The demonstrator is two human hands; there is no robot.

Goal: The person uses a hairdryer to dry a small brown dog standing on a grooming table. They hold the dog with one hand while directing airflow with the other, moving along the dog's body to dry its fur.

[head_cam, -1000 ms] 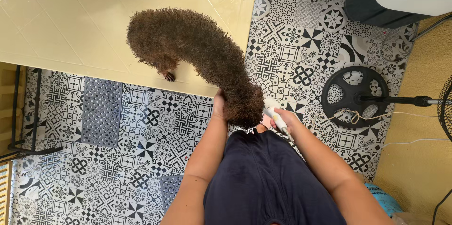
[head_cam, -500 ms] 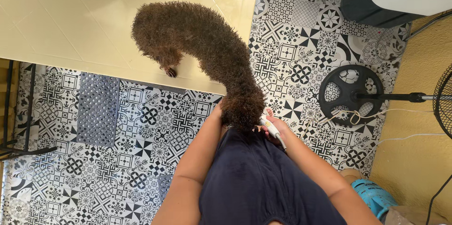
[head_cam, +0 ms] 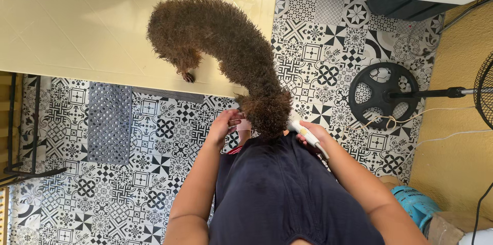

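A curly brown dog (head_cam: pixel 231 45) stands on a pale yellow tiled table (head_cam: pixel 77 29), its rear end hanging over the table's near edge toward me. My left hand (head_cam: pixel 224 122) is just left of the dog's rear, fingers curled around a pinkish part beneath it that looks like a hind leg. My right hand (head_cam: pixel 319 136) is at the right side of the rear and grips a white clipper (head_cam: pixel 303 131), its tip against the fur. My dark shirt hides what lies below the dog's rear.
The floor has black-and-white patterned tiles. A black round fan base (head_cam: pixel 382 96) with a pole and a loose cord (head_cam: pixel 390 121) lies right. A grey perforated mat (head_cam: pixel 108 116) lies left beside a black metal frame (head_cam: pixel 20 122). A blue object (head_cam: pixel 416 206) sits low right.
My left hand has come out from against the dog's rear and moved left and down to the pinkish leg. The right hand with the clipper has shifted slightly right.
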